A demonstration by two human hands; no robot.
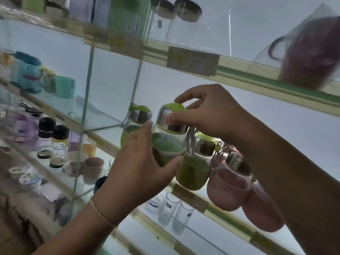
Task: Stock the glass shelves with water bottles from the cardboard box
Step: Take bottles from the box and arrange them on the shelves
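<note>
A small green water bottle (168, 142) with a steel collar and green cap is held over the middle glass shelf (103, 124). My left hand (141, 166) grips its green body from the left and below. My right hand (207, 115) pinches its cap from above. Behind it on the shelf stands another green bottle (137, 118). To its right stand one more green bottle (195, 170) and two pink bottles (230, 183). The cardboard box is not clearly seen.
The upper shelf (257, 74) carries clear jars (176, 21) and a dark red mug (311, 52). Teal cups (27, 74) stand at the far left. Lower shelves hold dark-capped jars (46, 137), mugs (92, 170) and drinking glasses (174, 212). Price labels (193, 60) stick to shelf edges.
</note>
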